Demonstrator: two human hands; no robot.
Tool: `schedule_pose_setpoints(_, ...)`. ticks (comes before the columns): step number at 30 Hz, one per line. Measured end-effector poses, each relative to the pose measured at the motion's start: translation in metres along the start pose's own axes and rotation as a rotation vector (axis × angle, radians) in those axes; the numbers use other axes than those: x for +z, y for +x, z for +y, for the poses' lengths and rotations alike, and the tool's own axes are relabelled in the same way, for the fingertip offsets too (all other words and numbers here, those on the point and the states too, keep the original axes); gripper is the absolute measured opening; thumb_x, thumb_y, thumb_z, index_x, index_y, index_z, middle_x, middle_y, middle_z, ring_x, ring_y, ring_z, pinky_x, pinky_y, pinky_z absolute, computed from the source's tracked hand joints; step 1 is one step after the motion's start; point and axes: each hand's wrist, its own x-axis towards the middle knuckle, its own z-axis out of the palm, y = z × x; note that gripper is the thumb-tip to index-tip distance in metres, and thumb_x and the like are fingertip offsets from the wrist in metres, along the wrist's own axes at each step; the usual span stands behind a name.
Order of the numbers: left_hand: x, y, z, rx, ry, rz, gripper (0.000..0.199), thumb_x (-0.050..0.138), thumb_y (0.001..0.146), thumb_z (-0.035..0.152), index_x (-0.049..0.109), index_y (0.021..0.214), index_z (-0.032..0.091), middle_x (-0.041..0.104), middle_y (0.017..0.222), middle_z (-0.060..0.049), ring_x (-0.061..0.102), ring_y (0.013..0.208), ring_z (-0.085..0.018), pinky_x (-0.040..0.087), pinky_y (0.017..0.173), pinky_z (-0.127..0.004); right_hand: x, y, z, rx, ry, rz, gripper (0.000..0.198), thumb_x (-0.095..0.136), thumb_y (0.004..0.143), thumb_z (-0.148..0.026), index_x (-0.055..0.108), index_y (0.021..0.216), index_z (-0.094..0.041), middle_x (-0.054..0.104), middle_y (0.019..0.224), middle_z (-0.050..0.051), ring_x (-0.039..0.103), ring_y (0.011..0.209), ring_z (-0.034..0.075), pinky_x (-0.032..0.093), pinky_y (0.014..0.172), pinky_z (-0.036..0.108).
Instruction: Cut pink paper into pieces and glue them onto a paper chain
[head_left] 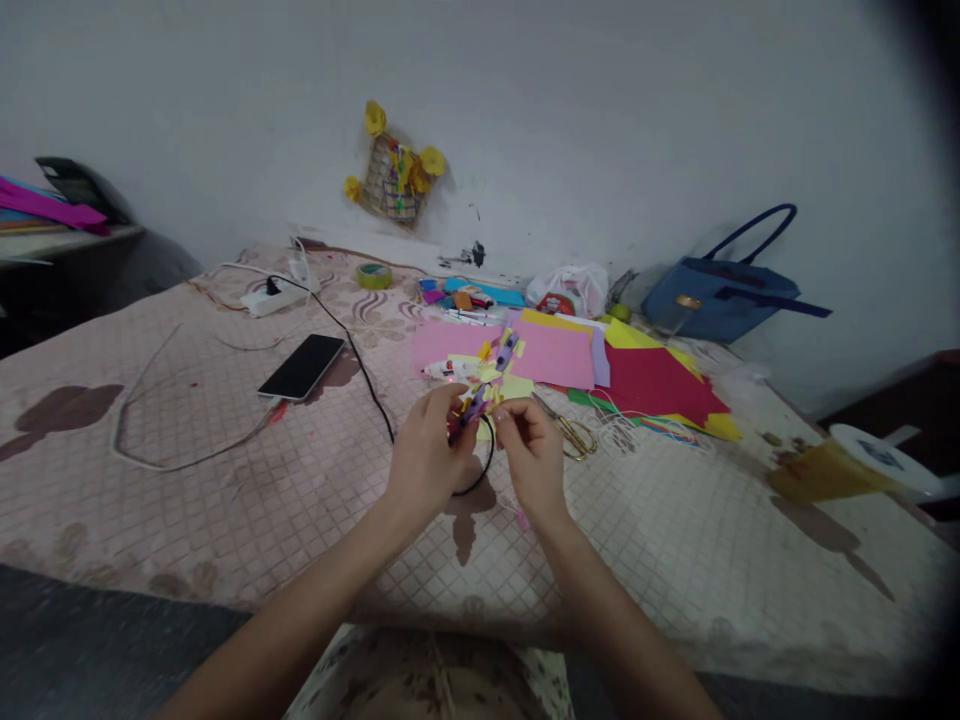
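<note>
My left hand (431,440) is closed around the lower end of a narrow purple paper craft (506,350) with small yellow pieces along it. The craft is held tilted above the table. At its lower right edge my right hand (532,450) is pinched, thumb against finger, on a yellow bit; the exact grip is too small to make out. Just behind my left hand lies a white glue gun (448,369). A black cable (491,455) loops beneath both hands. Below my right hand, a small pink piece (521,517) lies on the cloth.
Pink paper sheets (559,355) and a red sheet (660,385) lie behind and to the right. Gold-handled scissors (579,438) and white string (619,430) are near my right hand. Leftward are a phone (302,367) and a power strip (274,298). A lidded cup (840,470) stands far right.
</note>
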Motion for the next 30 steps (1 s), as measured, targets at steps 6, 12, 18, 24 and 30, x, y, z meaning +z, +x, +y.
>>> schedule_pose_setpoints(6,-0.002,0.002,0.001,-0.065,-0.073,-0.036,0.036,0.055,0.076,0.017,0.048,0.110,0.021,0.062,0.094,-0.006,0.058,0.074,-0.015,0.047,0.062,-0.026,-0.005,-0.004,0.000,0.026,0.052,-0.001,0.012,0.049,0.084,-0.026,0.052,0.075,-0.018,0.045,0.065,-0.003,0.041,0.057,0.010,0.035,0.053,0.023)
schedule_pose_setpoints(12,-0.002,0.003,0.000,-0.068,-0.076,-0.037,0.035,0.054,0.076,0.018,0.047,0.111,0.021,0.061,0.091,-0.005,0.057,0.073,-0.015,0.047,0.061,-0.025,-0.007,-0.006,-0.007,-0.008,0.058,0.047,0.012,0.049,0.085,-0.027,0.056,0.079,-0.019,0.049,0.067,-0.002,0.045,0.060,0.010,0.037,0.054,0.024)
schedule_pose_setpoints(18,-0.002,0.003,0.004,-0.067,-0.084,-0.028,0.035,0.055,0.077,0.019,0.047,0.111,0.021,0.061,0.090,-0.004,0.058,0.074,-0.015,0.047,0.060,-0.025,0.000,-0.005,-0.004,-0.039,-0.104,0.052,0.012,0.054,0.081,-0.024,0.063,0.086,-0.019,0.059,0.079,0.003,0.053,0.071,0.014,0.043,0.062,0.027)
schedule_pose_setpoints(24,-0.001,0.003,0.004,-0.060,-0.086,-0.017,0.035,0.055,0.077,0.019,0.046,0.111,0.021,0.061,0.090,-0.005,0.058,0.075,-0.015,0.047,0.060,-0.025,0.003,-0.002,0.002,-0.005,-0.122,0.104,0.015,0.056,0.079,-0.028,0.064,0.088,-0.019,0.059,0.075,0.002,0.050,0.063,0.013,0.042,0.058,0.027)
schedule_pose_setpoints(30,0.002,0.001,0.002,-0.025,-0.022,0.009,0.036,0.054,0.078,0.019,0.045,0.113,0.021,0.061,0.095,-0.006,0.059,0.078,-0.016,0.047,0.064,-0.028,0.006,0.002,0.002,0.041,-0.052,0.118,0.015,0.059,0.077,-0.030,0.062,0.084,-0.017,0.050,0.063,-0.002,0.043,0.056,0.011,0.038,0.052,0.024)
